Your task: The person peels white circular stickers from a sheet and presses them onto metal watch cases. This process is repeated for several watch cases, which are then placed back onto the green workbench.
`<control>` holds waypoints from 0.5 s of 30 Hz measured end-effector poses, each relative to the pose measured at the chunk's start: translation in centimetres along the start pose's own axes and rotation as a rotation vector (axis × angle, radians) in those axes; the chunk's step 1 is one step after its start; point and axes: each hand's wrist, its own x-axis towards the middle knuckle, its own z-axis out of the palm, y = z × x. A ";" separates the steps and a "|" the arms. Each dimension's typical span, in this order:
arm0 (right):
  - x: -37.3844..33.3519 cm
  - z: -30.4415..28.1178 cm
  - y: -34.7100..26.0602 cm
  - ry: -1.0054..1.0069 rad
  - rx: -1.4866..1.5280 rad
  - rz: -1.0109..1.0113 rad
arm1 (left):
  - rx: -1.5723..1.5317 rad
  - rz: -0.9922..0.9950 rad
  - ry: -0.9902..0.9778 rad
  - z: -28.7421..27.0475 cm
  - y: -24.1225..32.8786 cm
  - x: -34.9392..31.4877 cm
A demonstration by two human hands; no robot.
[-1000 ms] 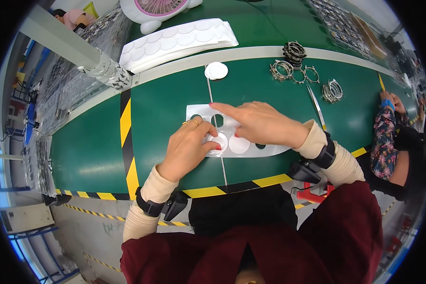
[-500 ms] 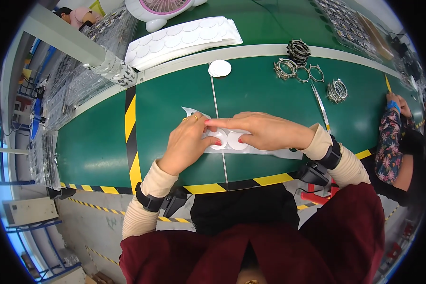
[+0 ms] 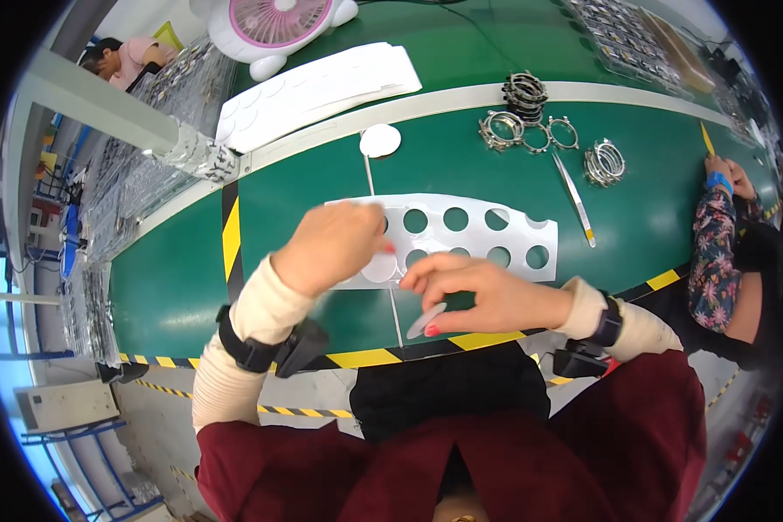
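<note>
A white sheet [image 3: 518, 239] with rows of round cut-out holes lies on the green table in front of me. My left hand [image 3: 335, 248] is closed over its left part, fingers curled; what they pinch, if anything, is hidden. By its thumb a round white disc [image 3: 379, 268] rests at the sheet. My right hand [image 3: 496, 296], just off the sheet's near edge, grips a thin round white disc [image 3: 426, 321] between thumb and fingers, tilted nearly edge-on. Farther back sits a small pile of white discs [image 3: 380, 140].
Metal rings [image 3: 502, 130] stand stacked and loose at the back right, with more rings [image 3: 605, 163] beside tweezers [image 3: 574, 197]. Behind the pale ledge lie stacked white sheets [image 3: 322, 91] and a pink-and-white fan [image 3: 278, 22]. Another person's hands [image 3: 726, 177] work at far right.
The sheet, earlier bunched under both hands, now lies spread out with its holes showing. My right hand has come nearer me with a disc; my left hand has shifted slightly left.
</note>
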 end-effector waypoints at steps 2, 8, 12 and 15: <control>-0.5 0.4 2.2 0.022 0.138 0.081 | -0.001 0.088 0.058 -1.4 1.3 3.6; 0.7 2.3 2.9 -0.091 0.538 0.294 | -0.027 0.542 0.519 1.0 3.8 14.1; 0.2 3.1 3.5 0.046 0.723 0.316 | -0.034 0.509 0.358 2.6 1.5 14.1; 0.5 3.1 3.0 0.115 0.898 0.300 | -0.022 0.389 0.356 2.0 -0.3 10.4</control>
